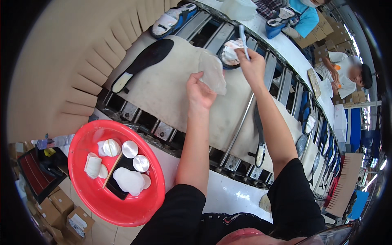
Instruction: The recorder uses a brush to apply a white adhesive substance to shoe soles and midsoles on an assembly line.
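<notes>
My left hand (200, 92) is closed around the lower edge of a translucent whitish plastic piece (213, 73), soft-looking and irregular in outline. In my right hand (252, 65) is a slim pale-blue brush (243, 40), pinched in the fingers and held roughly upright. Just behind and left of that hand sits a blue shoe with a white inside (231, 53), partly covered by my fingers; I cannot tell if the brush touches it. A black shoe sole with a pale heel part (143, 65) lies left of my hands, on a beige sheet (171, 90).
A metal roller conveyor (163, 130) curves to the right, carrying more shoes and another sole (259, 139). At lower left, a red basin (157, 171) holds several white pieces and round lids. Slit cardboard (49, 73) stands left. Two people work across the line.
</notes>
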The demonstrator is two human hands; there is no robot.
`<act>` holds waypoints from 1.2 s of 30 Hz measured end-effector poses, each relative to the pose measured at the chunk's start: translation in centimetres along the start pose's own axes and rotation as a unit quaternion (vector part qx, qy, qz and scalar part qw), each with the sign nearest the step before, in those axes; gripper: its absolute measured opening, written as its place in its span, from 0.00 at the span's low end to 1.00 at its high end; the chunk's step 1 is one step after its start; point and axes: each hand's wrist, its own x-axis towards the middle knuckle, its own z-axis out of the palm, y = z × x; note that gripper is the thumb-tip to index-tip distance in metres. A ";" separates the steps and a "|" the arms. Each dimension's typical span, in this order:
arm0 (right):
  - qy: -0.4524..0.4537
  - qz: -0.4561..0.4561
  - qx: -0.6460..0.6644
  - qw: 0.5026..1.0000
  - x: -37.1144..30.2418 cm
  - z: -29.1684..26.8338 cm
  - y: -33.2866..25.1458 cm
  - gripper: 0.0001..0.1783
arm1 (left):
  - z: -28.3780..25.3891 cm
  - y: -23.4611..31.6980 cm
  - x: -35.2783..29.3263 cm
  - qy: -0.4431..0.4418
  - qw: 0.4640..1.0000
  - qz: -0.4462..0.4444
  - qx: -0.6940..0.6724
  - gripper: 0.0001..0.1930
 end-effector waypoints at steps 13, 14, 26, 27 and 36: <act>-0.068 0.010 0.105 0.992 -2.3 -3.5 -1.3 0.13 | 0.8 1.5 -0.2 0.062 0.991 0.085 0.078 0.27; -0.074 0.013 0.099 0.992 -2.5 -3.7 -1.8 0.14 | 1.0 1.7 -0.2 0.073 0.989 0.109 0.071 0.27; -0.297 0.207 0.258 0.896 -2.9 -2.6 -5.4 0.16 | 0.7 3.2 -0.6 0.085 0.970 0.203 0.102 0.25; -0.300 0.215 0.263 0.892 -2.5 -2.0 -5.5 0.16 | 0.8 3.4 -0.7 0.083 0.970 0.208 0.100 0.25; -0.198 -0.071 -0.004 0.978 3.6 8.1 -6.3 0.19 | 0.7 4.3 -1.0 0.088 0.962 0.246 0.075 0.25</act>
